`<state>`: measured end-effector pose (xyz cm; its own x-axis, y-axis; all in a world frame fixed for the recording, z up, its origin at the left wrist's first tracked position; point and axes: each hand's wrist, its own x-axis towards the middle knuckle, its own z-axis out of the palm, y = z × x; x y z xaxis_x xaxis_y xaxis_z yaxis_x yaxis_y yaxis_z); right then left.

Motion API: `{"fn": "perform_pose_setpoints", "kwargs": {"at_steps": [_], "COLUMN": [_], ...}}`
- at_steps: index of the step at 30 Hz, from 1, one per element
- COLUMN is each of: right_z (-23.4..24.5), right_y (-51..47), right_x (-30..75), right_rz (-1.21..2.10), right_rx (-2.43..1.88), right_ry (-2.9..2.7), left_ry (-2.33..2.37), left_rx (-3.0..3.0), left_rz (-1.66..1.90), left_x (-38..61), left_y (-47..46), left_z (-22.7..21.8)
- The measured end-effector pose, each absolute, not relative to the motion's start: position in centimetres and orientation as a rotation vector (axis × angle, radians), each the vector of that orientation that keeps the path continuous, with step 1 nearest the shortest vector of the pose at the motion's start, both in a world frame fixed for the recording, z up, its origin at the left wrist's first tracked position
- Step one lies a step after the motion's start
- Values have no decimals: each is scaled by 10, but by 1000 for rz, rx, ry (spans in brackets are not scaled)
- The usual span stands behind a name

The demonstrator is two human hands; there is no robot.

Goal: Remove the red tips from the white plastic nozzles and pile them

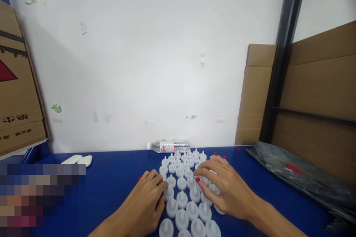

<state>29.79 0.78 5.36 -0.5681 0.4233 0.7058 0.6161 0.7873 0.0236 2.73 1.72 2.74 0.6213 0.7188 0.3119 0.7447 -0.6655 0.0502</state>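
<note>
Many white plastic bottles with pointed nozzle tops [182,200] stand upright in close rows on the blue table. My left hand [150,202] rests at the left edge of the rows, its fingers curled in beside the bottles. What its fingertips hold, if anything, is hidden. Over the right side of the rows is my right hand [225,187]. Its thumb and index finger close around a small red cap [197,179] at nozzle height. Whether that cap sits on a nozzle I cannot tell. Another red piece [139,179] shows just past my left knuckles.
A clear water bottle [174,146] lies against the white wall. Two white oval objects [85,160] lie at the left. Dark plastic bags [300,177] cover the table's right side. Cardboard boxes [19,81] and cardboard sheets [319,89] stand at both sides. The lower left is blurred out.
</note>
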Motion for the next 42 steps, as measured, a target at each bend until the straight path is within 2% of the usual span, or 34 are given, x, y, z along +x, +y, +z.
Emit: {"fn": "perform_pose_setpoints", "kwargs": {"at_steps": [15,22,42], "right_z": [53,52,51], "right_y": [6,5,2], "right_x": [296,294,292], "right_rz": [-336,-296,-225], "right_rx": [-774,-775,-790], "right_ry": [-2272,-2283,-2321], "left_ry": [-1216,-1269,-1276], "left_rx": [-2725,-2740,-2756], "left_rz": [-540,-431,-411], "left_x": [28,28,28], "left_y": [17,17,22], "left_z": [27,28,24]}}
